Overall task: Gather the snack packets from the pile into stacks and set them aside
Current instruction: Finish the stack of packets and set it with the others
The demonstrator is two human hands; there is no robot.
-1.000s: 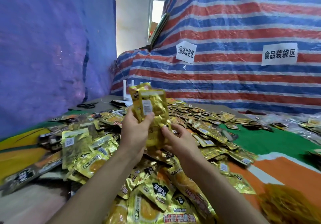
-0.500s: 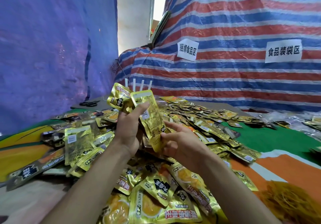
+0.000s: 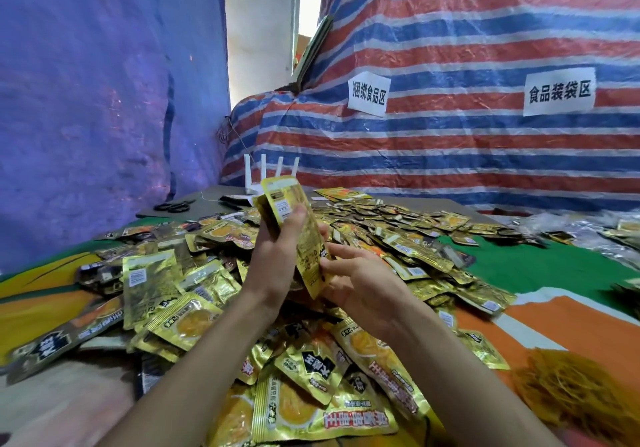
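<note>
the stack of gold foil snack packets (image 3: 294, 228) stands upright above the middle of the loose pile (image 3: 304, 387). the left hand (image 3: 275, 263) grips it with fingers wrapped behind and thumb pressed across the front face, and the right hand (image 3: 356, 283) pinches its lower edge between thumb and curled fingers. risk: the foil faces look slick and the top edges sit uneven, so easing either grip while squaring could let packets slide out into the pile, or toward the heap of rubber bands (image 3: 575, 391) beside the right forearm.
</note>
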